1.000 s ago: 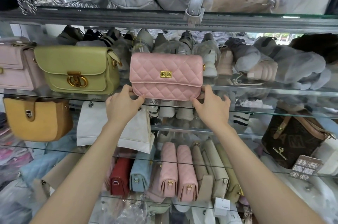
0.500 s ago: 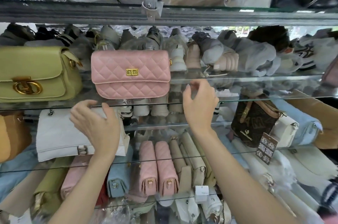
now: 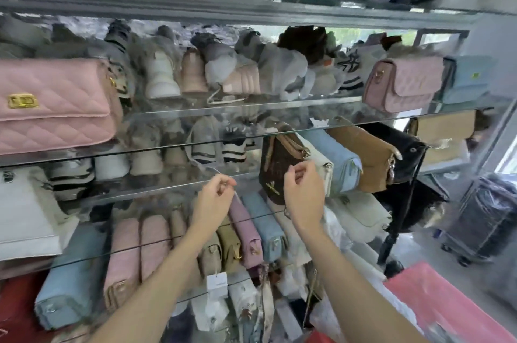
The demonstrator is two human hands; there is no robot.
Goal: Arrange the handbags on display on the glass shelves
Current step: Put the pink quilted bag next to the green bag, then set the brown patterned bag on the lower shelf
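The pink quilted handbag (image 3: 53, 107) with a gold clasp stands alone on the glass shelf (image 3: 251, 113) at the far left. My left hand (image 3: 215, 200) hovers in front of the lower shelves, fingers loosely curled, holding nothing. My right hand (image 3: 303, 191) hangs beside it, fingers loosely bent, just in front of a dark brown patterned bag (image 3: 279, 163). Next to that bag stand a light blue bag (image 3: 338, 160), a tan bag (image 3: 372, 158) and a black bag (image 3: 408, 152). A mauve quilted bag (image 3: 402, 85) sits at the shelf's right end.
Wrapped shoes (image 3: 223, 74) fill the back of the shelves. Below, pink (image 3: 140, 253), mauve (image 3: 246, 233) and blue (image 3: 265, 228) bags stand on end. A white bag (image 3: 25, 214) is at left. A red sheet (image 3: 447, 303) and a wrapped case (image 3: 486, 216) lie at right.
Both hands have let go of the pink quilted bag and dropped lower. My view has swung right, so the pink bag now sits at the left edge.
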